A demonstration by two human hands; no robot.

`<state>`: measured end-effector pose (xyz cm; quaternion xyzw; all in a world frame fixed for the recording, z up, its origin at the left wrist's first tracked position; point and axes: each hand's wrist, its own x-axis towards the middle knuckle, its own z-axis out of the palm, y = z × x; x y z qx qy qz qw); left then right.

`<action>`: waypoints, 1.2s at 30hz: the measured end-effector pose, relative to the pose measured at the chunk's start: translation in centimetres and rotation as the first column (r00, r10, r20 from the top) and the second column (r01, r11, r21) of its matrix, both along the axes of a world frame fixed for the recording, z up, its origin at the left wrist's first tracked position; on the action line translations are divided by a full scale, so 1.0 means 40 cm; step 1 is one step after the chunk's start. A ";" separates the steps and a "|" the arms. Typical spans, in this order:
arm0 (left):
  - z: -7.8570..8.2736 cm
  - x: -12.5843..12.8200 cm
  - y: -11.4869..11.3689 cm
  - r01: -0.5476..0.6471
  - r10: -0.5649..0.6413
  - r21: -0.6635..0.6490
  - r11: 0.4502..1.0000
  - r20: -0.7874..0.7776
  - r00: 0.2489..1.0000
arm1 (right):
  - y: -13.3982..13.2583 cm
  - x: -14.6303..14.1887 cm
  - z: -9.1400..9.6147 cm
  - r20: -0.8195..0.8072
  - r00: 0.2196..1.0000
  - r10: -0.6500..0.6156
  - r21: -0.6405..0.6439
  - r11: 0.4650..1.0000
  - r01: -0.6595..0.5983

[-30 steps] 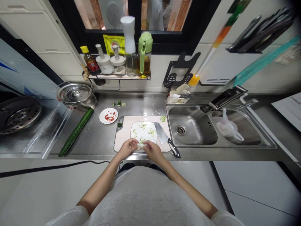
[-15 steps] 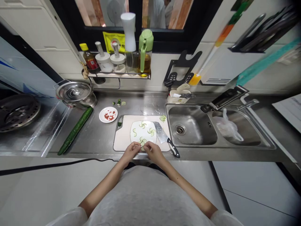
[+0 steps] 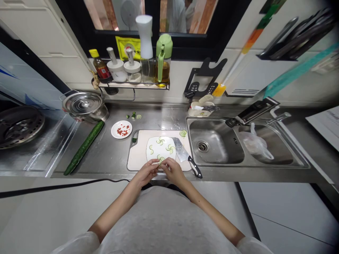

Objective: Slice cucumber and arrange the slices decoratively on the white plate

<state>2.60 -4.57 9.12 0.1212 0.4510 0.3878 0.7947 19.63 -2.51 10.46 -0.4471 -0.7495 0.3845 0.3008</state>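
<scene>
My left hand and my right hand meet at the near edge of a white squarish plate. Between their closed fingertips is a thin green-edged cucumber slice, partly covered by the fingers. Curved cucumber slices lie on the plate in pinwheel groups, with a smaller group at its left. Under the plate is a pale cutting board. A cleaver with a black handle rests on the board right of the plate, its handle past the board's edge. More cucumber slices sit at the board's far right corner.
Left of the board are a small plate with red bits, a whole cucumber and a lidded steel pot. Cucumber ends lie behind. A double sink is at right; a condiment rack hangs above.
My left hand's fingers have loosened and shifted slightly, now less tightly bunched beside the right fingertips. The slice shows a little more between them. The plate, board and cleaver stay in place.
</scene>
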 end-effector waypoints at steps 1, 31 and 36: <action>0.002 -0.002 0.002 -0.004 0.004 0.009 1.000 -0.014 1.000 | 0.002 0.001 -0.001 0.007 1.000 -0.008 -0.004 1.000 0.008; 0.036 -0.018 0.048 0.038 -0.037 0.036 0.999 -0.021 0.999 | 0.038 -0.001 -0.008 0.001 1.000 0.001 0.011 1.000 -0.001; 0.052 -0.010 0.061 -0.014 0.043 0.177 0.984 -0.162 0.986 | 0.040 -0.015 -0.011 -0.078 0.994 -0.081 -0.158 0.985 0.068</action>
